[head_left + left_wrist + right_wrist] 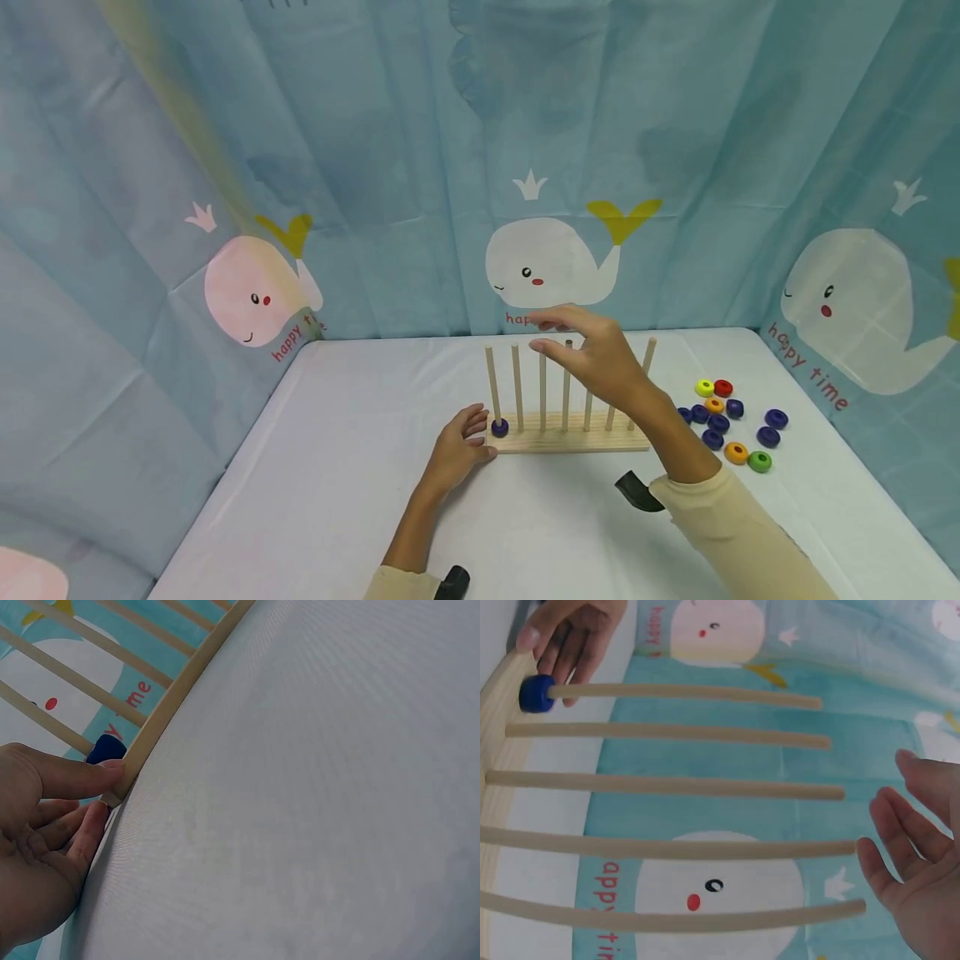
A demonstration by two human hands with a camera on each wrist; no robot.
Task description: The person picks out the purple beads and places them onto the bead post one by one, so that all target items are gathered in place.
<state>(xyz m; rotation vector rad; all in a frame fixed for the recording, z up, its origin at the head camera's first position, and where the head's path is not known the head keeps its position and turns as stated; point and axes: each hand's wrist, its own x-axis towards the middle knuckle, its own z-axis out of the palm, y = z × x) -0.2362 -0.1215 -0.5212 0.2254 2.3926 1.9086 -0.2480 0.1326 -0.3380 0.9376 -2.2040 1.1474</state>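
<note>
A wooden peg stand (570, 442) with a row of upright dowels rests on the white table. My left hand (452, 454) holds its left end, thumb on the front edge and fingers around the end, as the left wrist view shows with the thumb (94, 778) on the wood. One dark blue bead (499, 427) sits at the bottom of the leftmost dowel; the other dowels in the right wrist view carry none. My right hand (596, 354) is raised near the dowel tops, thumb and fingers spread apart with nothing between them. In the right wrist view, its fingertips (870, 851) overlap a dowel tip.
Right of the stand lie loose beads: several dark blue (717, 423), plus yellow (704, 387), red (723, 388), orange (737, 452) and green (760, 461). A blue curtain (405, 208) printed with whales hangs behind and beside the white table (330, 467).
</note>
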